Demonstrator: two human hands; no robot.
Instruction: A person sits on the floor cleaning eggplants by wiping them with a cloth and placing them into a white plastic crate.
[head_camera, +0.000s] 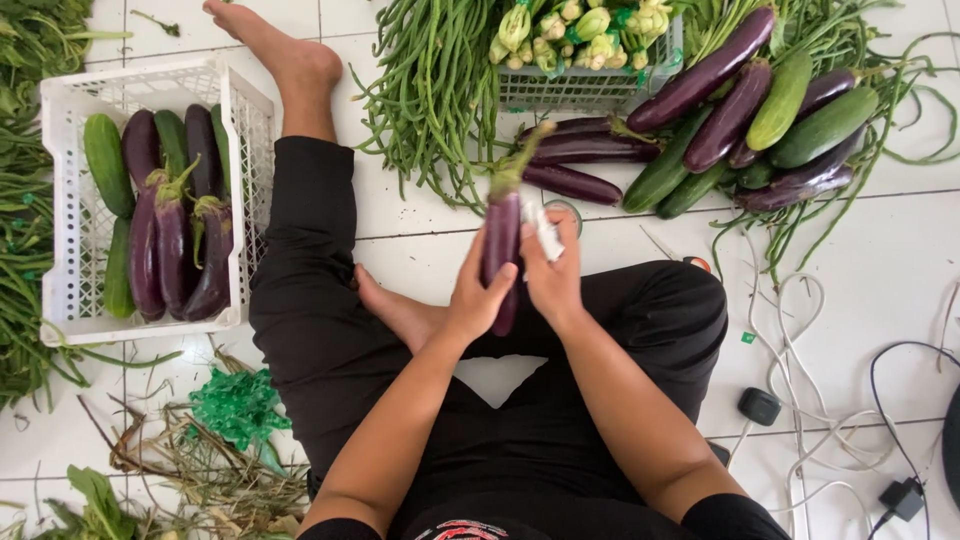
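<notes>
Left hand (478, 300) wrapped around a purple eggplant (501, 240), held upright above the lap (stem upward). Right hand (552, 275) pinches a small white piece (545, 232) against the eggplant's side; white crate (70, 290) at left holds more eggplants and cucumbers.

Left hand (478, 300) gripping eggplant (501, 240), right hand (553, 275) alongside

- The right hand (552, 275) is blurred, and the small white thing (545, 230) in it cannot be identified.
- The left hand (478, 300) hides the middle of the eggplant (502, 225).
- The green basket (585, 85) is cut off by the top edge.
- The white crate (60, 200) hides the lower parts of its vegetables.
- The cables (800, 330) run out at the right edge.
</notes>
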